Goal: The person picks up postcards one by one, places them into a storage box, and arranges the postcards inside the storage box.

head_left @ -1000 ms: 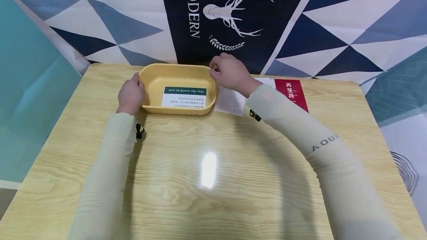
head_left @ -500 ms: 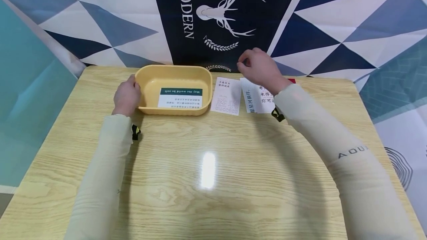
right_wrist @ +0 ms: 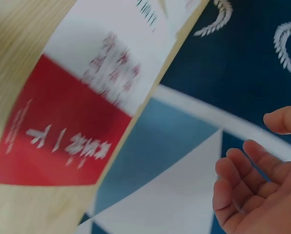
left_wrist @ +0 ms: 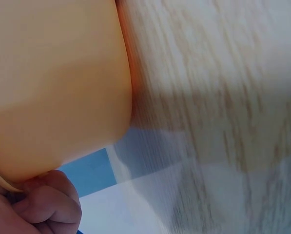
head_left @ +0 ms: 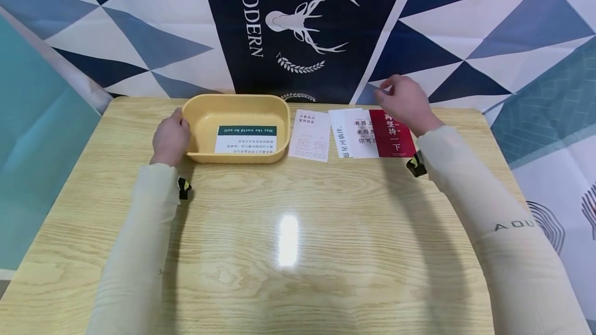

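In the head view a yellow plastic basin (head_left: 237, 158) stands near the table's back edge. My left hand (head_left: 170, 138) grips its left rim; the left wrist view shows fingers (left_wrist: 52, 202) curled at that rim. Inside the basin lies a green-and-white printed card (head_left: 247, 141). My right hand (head_left: 404, 101) hovers over the back right, near a red card (head_left: 393, 141) with white characters. The right wrist view shows its thumb apart from loosely bent fingers (right_wrist: 255, 165), holding nothing. Beside the red card lie overlapping white cards (head_left: 363, 133), and a pale pink card (head_left: 309, 136) lies nearer the basin.
The light wooden table (head_left: 288, 195) runs up to a patterned backdrop (head_left: 298, 30) with a deer print and triangles. A glare spot shows on the tabletop's middle. A black-and-yellow strap (head_left: 417, 164) sits at the right wrist.
My right hand has left the basin's right rim and moved right, uncovering the pink, white and red cards. My left hand stays at the left rim. The whole view has shifted slightly.
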### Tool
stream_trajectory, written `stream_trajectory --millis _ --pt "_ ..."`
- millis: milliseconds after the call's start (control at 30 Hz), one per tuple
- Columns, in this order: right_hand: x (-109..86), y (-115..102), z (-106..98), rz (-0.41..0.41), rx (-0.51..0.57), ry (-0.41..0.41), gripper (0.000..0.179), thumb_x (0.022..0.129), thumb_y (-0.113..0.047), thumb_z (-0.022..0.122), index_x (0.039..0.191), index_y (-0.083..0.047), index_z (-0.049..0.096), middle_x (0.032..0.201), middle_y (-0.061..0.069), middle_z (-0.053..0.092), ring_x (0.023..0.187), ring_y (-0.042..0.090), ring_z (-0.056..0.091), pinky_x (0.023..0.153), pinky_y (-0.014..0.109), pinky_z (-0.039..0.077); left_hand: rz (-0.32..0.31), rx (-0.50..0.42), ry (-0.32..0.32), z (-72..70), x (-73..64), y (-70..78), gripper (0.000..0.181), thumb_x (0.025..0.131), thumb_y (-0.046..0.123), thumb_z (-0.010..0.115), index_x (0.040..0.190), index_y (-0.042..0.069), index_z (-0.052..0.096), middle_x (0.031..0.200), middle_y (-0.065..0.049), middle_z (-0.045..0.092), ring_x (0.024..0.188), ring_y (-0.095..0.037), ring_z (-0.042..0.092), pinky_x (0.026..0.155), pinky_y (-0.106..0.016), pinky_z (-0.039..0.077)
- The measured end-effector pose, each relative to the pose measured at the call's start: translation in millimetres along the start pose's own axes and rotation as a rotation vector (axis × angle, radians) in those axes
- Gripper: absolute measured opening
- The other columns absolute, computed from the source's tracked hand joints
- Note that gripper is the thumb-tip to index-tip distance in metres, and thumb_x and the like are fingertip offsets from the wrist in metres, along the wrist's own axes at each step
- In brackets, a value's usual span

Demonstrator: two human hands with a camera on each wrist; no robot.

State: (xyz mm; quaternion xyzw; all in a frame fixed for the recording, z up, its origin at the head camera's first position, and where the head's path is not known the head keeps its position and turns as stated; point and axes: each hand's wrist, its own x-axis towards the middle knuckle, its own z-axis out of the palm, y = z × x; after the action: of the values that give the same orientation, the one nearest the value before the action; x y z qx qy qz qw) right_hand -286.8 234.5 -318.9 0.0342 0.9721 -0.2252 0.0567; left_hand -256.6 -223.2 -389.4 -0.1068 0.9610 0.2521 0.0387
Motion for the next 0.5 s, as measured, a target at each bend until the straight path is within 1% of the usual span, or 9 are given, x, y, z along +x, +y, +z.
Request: stream_trajectory --millis 33,133,300,400,500 --pt "0.5 5 -1 0.015 -0.001 0.002 0.052 0.094 -0.036 0.047 0.132 -0.001 0.047 0.122 0.021 0.052 0.104 0.032 0.049 0.087 0.044 0.047 0.001 0.000 0.000 0.2 -0.2 0.0 0.051 0.100 0.020 0.024 0.149 0.004 0.020 0.134 -0.031 0.045 0.116 -0.044 0.048 0.094 -0.056 0.039" --pt "1.1 19 -3 0.054 -0.009 0.007 0.054 0.094 -0.038 0.044 0.131 0.001 0.046 0.122 0.022 0.052 0.103 0.033 0.049 0.087 0.046 0.046 0.003 0.000 0.001 0.2 -1.0 0.4 0.051 0.101 0.020 0.024 0.149 0.004 0.020 0.132 -0.031 0.046 0.111 -0.043 0.050 0.091 -0.055 0.040" --pt "0.6 36 -3 0.105 0.003 0.006 0.054 0.095 -0.041 0.039 0.127 0.002 0.046 0.121 0.023 0.051 0.100 0.033 0.048 0.085 0.047 0.044 0.012 -0.007 0.014 0.0 -2.6 0.1 0.049 0.100 0.019 0.024 0.147 0.003 0.025 0.123 -0.031 0.051 0.100 -0.041 0.051 0.085 -0.054 0.041" --pt "0.3 43 -3 0.131 0.013 -0.002 0.055 0.095 -0.042 0.039 0.127 0.002 0.046 0.122 0.023 0.050 0.103 0.034 0.047 0.087 0.047 0.044 0.020 -0.005 0.023 0.3 -3.7 0.4 0.049 0.100 0.018 0.024 0.146 0.002 0.027 0.124 -0.032 0.050 0.105 -0.044 0.052 0.087 -0.055 0.041" --pt "-0.7 49 -4 0.154 0.021 -0.010 0.056 0.095 -0.042 0.038 0.128 0.003 0.045 0.124 0.023 0.049 0.105 0.034 0.046 0.088 0.048 0.044 0.023 -0.002 0.025 1.1 -3.6 1.2 0.049 0.100 0.018 0.024 0.147 0.002 0.025 0.129 -0.033 0.048 0.112 -0.046 0.049 0.092 -0.056 0.039"
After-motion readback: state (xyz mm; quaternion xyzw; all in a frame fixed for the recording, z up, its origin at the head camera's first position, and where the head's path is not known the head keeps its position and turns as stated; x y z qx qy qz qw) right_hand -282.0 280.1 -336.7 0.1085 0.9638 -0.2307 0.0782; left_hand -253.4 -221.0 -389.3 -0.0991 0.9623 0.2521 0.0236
